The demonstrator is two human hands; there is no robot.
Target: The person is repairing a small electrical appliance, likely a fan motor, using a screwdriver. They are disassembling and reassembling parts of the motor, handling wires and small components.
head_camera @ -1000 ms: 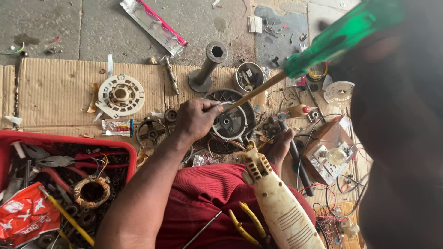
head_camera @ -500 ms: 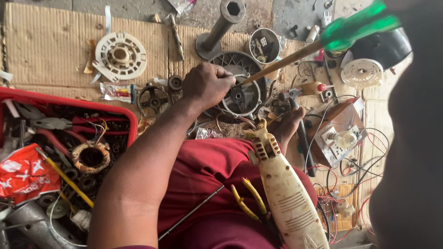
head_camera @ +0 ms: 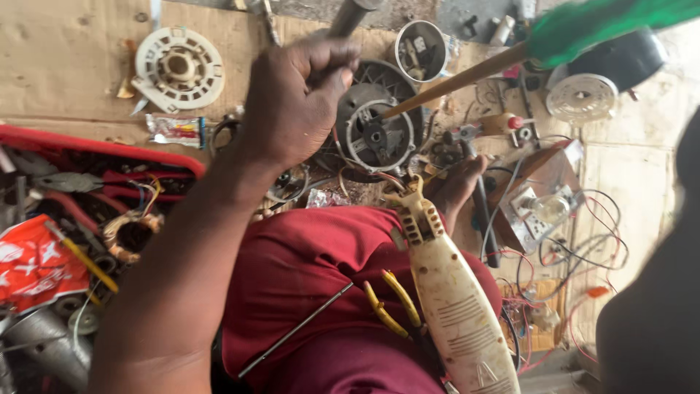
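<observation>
Rising since earlier: left hand clenched, above motor housing; screwdriver tip remains there.

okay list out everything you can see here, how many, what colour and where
Motor housing: one, dark grey, centre, on cardboard.
Screwdriver: one, green handle, tan shaft, upper right, tip at the housing.
Round plastic part: one, white, upper left.
Metal cup: one, grey, top centre.
Tray: one, red, left, full of tools and wire.
Copper coil: one, in the tray.
Drill body: one, cream, on the lap.
Pliers: one, yellow handles, on the lap.
Bulb on board: one, clear, right, among loose wires.
Left hand: closed fist, raised over the housing; what it grips cannot be told.
Right hand: low beside the housing, fingers hidden.
</observation>
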